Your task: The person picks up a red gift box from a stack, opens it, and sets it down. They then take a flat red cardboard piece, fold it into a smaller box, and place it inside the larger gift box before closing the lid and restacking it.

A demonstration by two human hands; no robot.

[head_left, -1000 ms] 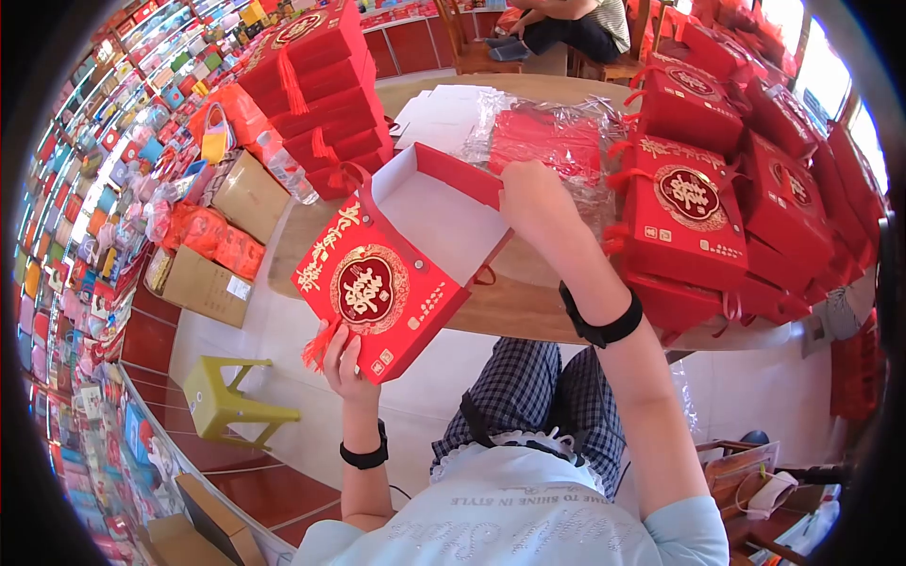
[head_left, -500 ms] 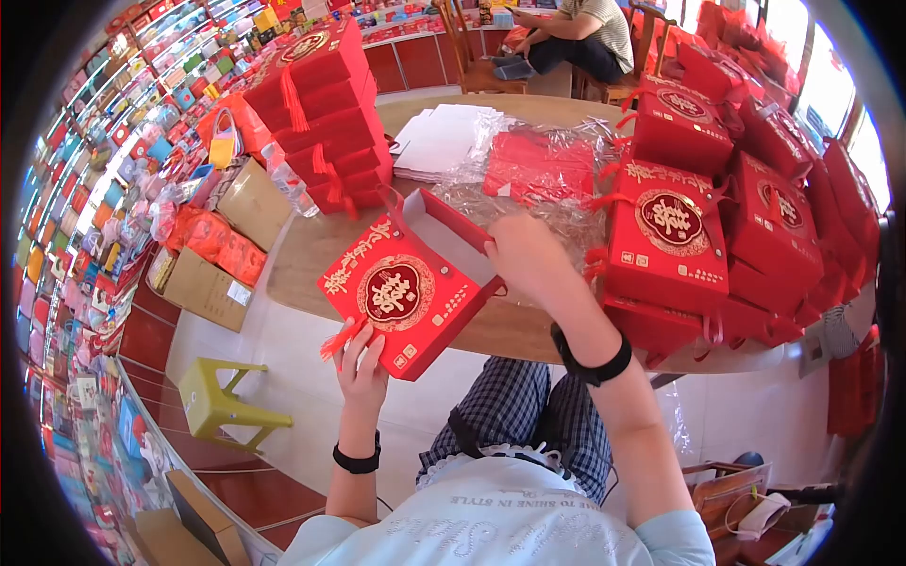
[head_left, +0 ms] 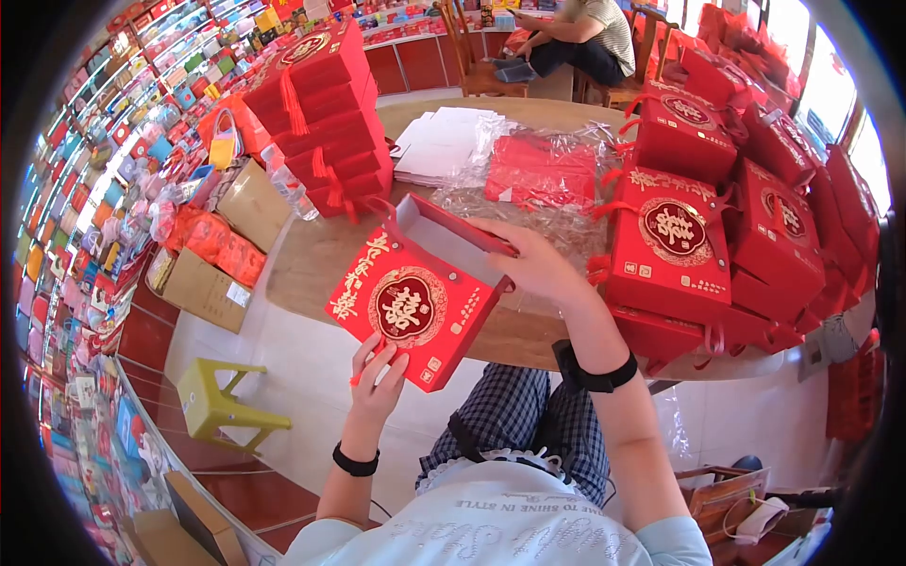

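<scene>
A red gift box (head_left: 408, 307) with gold lettering and a round emblem is tilted above the table's near edge, its top open and its pale inside showing. My left hand (head_left: 380, 375) supports the lower left of its printed face, fingers spread on the front and the thumb hidden. At the upper right rim my right hand (head_left: 530, 261) grips the far wall, with some fingers over the edge. A red ribbon handle (head_left: 385, 212) stands at the box's upper left corner.
Stacked red boxes (head_left: 342, 123) stand at the table's back left, more red boxes (head_left: 672, 226) at the right. Between them lie white sheets (head_left: 439, 143), flat red pieces (head_left: 543, 170) and clear plastic wrap. A green stool (head_left: 212, 401) is at lower left; a person (head_left: 599, 38) sits beyond the table.
The box has shifted slightly right and turned its face more toward me. My left hand moved right with it, and my right hand changed from a pinch at the rim to a wider hold.
</scene>
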